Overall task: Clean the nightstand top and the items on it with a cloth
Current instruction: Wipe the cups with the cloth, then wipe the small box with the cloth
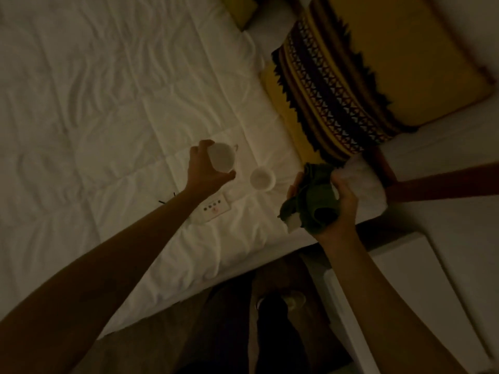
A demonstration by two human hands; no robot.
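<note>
Dim light; view looks down over a bed (108,103) with white, wrinkled cover; both bare forearms reach out over it.

Left hand (208,168): fingers closed around a white cup (222,157), held tilted just above the cover, mouth facing partly toward the camera; small handle shows at its upper right edge.

Second cup (262,179): white, upright, standing on the cover just right of the held one, not touching it; apart from both hands.

Remote (216,209): white, flat, lying on the cover below the cups, beside the left wrist; a row of small dark buttons and one reddish mark on its face.

Right hand (339,201): fingers closed on a dark green cloth (310,201), bunched up; something white shows under the cloth at its lower left and near the thumb; cannot tell what it is.

Cushion (351,85): yellow with dark patterned band, at upper right, lying on white pillows; another white pillow (361,182) just behind the right hand.

Nightstand (421,287): white top at lower right, beside the bed edge, partly hidden by the right forearm; the visible part is bare; cloth is over the bed edge, not touching this top.

Bottom centre: dark trouser legs and one shoe (283,300) on the floor; detail too dark to tell more.
</note>
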